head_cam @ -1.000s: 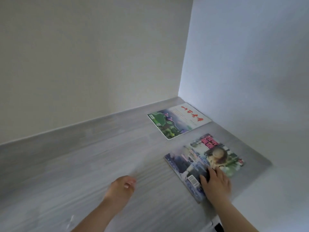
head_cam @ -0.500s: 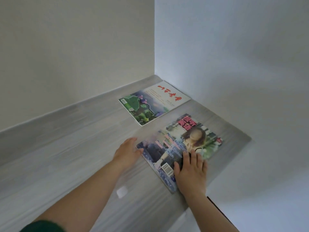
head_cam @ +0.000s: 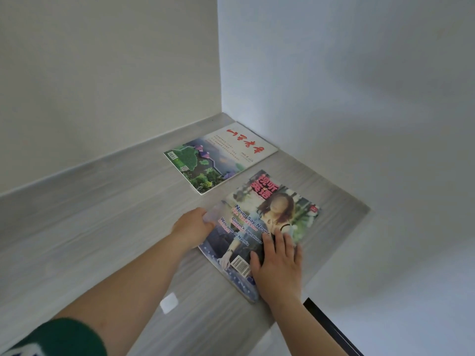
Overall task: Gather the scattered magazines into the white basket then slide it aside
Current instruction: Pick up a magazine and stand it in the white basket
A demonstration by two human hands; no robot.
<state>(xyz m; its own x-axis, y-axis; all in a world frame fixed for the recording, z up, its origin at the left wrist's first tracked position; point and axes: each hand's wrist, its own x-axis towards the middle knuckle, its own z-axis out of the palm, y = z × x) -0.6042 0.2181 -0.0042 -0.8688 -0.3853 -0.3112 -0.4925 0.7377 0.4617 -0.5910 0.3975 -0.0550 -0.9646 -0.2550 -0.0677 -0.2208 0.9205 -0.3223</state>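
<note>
Your right grip [head_cam: 279, 265] lies flat, fingers straight, pressing on the near corner of the closer magazine [head_cam: 257, 219]. Your left grip [head_cam: 194, 224] is at that magazine's left edge. I cannot tell whether its fingers have got under the cover or only touch it.

The magazine lies flat on the bench [head_cam: 102, 227], with its near corner close to the bench's front edge. The second magazine [head_cam: 218, 156] lies further back in the corner, just beside the wall and apart from the first. The white basket is not in view.

The likely trouble comes from your two grips working against each other. If the left one lifts while the right one keeps its weight down, the cover will probably buckle or crease. The left one may also catch only the top cover, which would peel open and leave the rest behind. The glossy paper looks slippery, so a push toward you could send the magazine off the front edge. You will also have to find the basket.
</note>
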